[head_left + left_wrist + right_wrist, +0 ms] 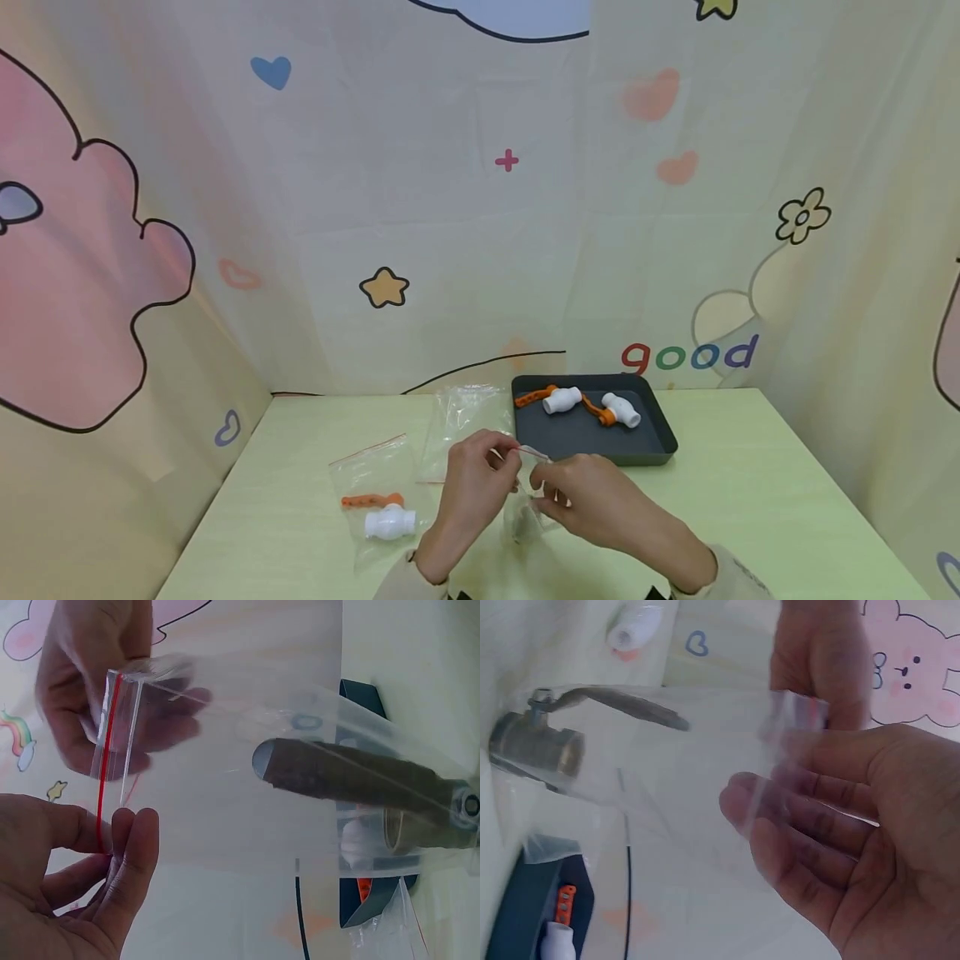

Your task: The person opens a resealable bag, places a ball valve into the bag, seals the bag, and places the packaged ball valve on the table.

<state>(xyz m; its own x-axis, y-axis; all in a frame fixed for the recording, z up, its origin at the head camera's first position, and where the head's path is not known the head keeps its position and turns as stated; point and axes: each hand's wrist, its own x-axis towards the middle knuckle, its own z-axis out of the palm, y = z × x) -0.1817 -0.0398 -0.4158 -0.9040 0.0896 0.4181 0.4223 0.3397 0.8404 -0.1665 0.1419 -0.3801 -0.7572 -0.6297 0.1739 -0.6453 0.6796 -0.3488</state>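
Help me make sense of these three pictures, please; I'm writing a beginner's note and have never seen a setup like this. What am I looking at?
There is no machine: a person works with two bare hands. The wide picture comes from a camera on the head, looking forward and down; the other two come from one camera on each wrist.

The left hand pinches the red-striped mouth of a clear bag. The right hand is at the mouth too, though its grip is hard to make out. Inside is a metal valve.

On the table are a dark tray with two white valves with orange handles, and a similar bagged valve.
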